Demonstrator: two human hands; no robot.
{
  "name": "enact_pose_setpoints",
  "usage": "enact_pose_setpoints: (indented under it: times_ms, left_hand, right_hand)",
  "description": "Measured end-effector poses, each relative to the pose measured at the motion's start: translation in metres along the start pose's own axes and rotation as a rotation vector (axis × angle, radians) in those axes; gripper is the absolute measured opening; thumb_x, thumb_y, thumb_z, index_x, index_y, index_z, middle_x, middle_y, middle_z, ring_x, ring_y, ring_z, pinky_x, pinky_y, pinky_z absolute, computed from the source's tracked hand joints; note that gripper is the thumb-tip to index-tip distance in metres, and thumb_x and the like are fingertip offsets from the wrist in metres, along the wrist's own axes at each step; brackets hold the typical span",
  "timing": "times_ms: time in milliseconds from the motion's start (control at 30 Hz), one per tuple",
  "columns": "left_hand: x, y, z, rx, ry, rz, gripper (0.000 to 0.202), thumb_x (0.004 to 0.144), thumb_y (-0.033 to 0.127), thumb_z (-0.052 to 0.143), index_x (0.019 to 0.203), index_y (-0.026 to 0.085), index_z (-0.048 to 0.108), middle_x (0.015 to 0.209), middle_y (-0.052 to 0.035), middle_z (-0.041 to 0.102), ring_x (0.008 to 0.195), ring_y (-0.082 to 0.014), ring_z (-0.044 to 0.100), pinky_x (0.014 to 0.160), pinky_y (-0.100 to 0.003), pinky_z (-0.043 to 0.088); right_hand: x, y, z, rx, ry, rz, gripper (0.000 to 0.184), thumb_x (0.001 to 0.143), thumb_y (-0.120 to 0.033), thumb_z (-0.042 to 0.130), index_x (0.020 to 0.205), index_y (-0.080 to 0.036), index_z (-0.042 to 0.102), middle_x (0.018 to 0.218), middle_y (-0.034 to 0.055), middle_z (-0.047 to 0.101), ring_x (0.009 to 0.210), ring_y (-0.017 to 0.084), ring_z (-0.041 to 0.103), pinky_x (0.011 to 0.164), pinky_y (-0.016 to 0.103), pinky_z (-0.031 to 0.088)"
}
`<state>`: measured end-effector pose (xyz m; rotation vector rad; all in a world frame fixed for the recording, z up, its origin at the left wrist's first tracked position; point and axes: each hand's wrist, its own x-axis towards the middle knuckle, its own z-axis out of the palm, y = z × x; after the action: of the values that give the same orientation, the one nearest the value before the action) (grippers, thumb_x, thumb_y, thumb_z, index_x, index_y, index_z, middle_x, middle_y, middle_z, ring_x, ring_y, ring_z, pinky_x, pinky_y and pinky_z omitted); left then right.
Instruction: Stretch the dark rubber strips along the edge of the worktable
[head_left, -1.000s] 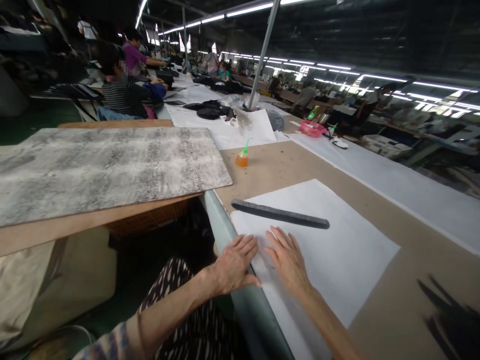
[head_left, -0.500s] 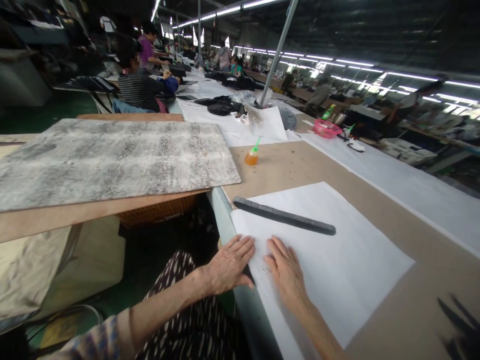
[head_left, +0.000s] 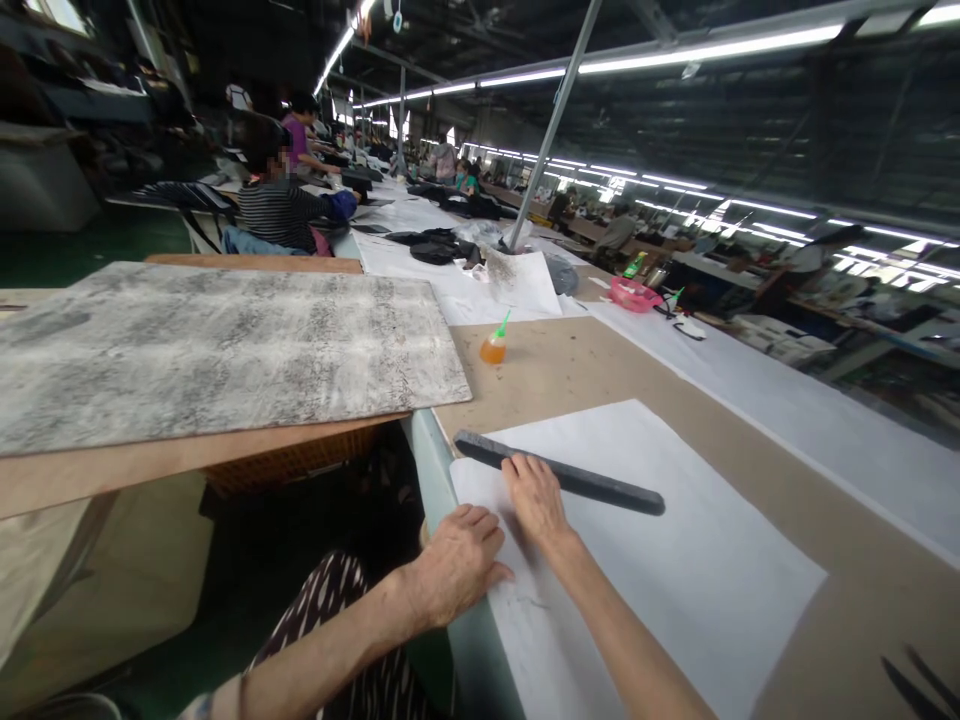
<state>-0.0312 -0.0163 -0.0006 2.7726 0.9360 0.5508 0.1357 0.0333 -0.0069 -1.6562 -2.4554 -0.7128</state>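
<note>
A long, narrow dark grey bar (head_left: 600, 489) with rounded ends lies slantwise across the white paper sheet (head_left: 675, 580). My right hand (head_left: 538, 505) reaches over the sheet, its slightly bent fingers touching the bar left of its middle; its thumb is hidden. My left hand (head_left: 461, 562) rests at the sheet's left edge by the table border. Its fingers are curved and its thumb stands apart, with nothing visible held; the fingertips are partly hidden.
A bottle (head_left: 493, 348) of orange liquid with a green spout stands on the brown tabletop (head_left: 577, 370). Dark blades (head_left: 919, 690) show at lower right. A mottled grey board (head_left: 240, 350) lies left. A pink basket (head_left: 634, 294) stands farther back. A person in stripes (head_left: 277, 215) sits beyond.
My right hand has moved from flat on the paper up to the dark bar. My left hand's fingers have curved more at the paper's edge. The camera view has tilted upward.
</note>
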Motion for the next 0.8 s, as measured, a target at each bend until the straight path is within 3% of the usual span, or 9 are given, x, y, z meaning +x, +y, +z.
enact_pose_setpoints:
  times_ms: [133, 267, 367, 500, 800]
  left_hand:
    - [0.005, 0.001, -0.005, 0.035, -0.092, -0.004, 0.024, 0.085, 0.038, 0.052, 0.079, 0.015, 0.053, 0.085, -0.0048, 0.057, 0.084, -0.0207, 0.053, 0.077, -0.033, 0.045]
    - [0.016, -0.001, -0.007, 0.047, -0.076, -0.015, 0.012, 0.087, 0.024, 0.045, 0.082, 0.015, 0.052, 0.085, -0.0051, 0.057, 0.079, -0.0196, 0.053, 0.074, -0.033, 0.045]
    - [0.034, -0.007, -0.003, 0.084, -0.031, 0.039, 0.01, 0.079, 0.012, 0.047, 0.087, 0.012, 0.053, 0.091, -0.0083, 0.057, 0.088, -0.0217, 0.054, 0.085, -0.035, 0.041]
    - [0.056, -0.018, 0.007, 0.176, 0.004, 0.086, 0.033, 0.068, 0.008, 0.052, 0.1, 0.004, 0.053, 0.109, -0.0168, 0.055, 0.111, -0.0275, 0.045, 0.103, -0.038, 0.026]
    - [0.067, -0.028, 0.026, 0.284, -0.014, -0.134, 0.035, 0.073, 0.008, 0.047, 0.107, 0.005, 0.051, 0.109, -0.0178, 0.054, 0.104, -0.0289, 0.047, 0.097, -0.043, 0.029]
  right_hand:
    - [0.007, -0.001, 0.008, -0.017, -0.092, -0.007, 0.019, 0.081, -0.005, 0.044, 0.084, -0.016, 0.059, 0.082, 0.0067, 0.057, 0.076, 0.019, 0.051, 0.068, 0.031, 0.036]
    - [0.017, 0.011, 0.0, 0.216, -0.258, 0.13, 0.02, 0.084, -0.007, 0.042, 0.085, -0.018, 0.058, 0.087, 0.0052, 0.059, 0.081, 0.017, 0.052, 0.066, 0.028, 0.034]
    - [0.026, 0.025, -0.008, 0.382, -0.361, 0.178, 0.02, 0.087, -0.012, 0.04, 0.084, -0.02, 0.058, 0.085, 0.0018, 0.061, 0.076, 0.014, 0.054, 0.063, 0.024, 0.032]
    - [0.034, 0.036, -0.012, 0.449, -0.399, 0.172, 0.021, 0.086, -0.015, 0.04, 0.078, -0.02, 0.059, 0.078, 0.0, 0.062, 0.072, 0.012, 0.053, 0.062, 0.022, 0.03]
    - [0.038, 0.037, -0.005, 0.607, -0.365, 0.279, 0.018, 0.082, -0.019, 0.044, 0.07, -0.02, 0.057, 0.072, 0.0006, 0.06, 0.07, 0.013, 0.051, 0.062, 0.023, 0.029]
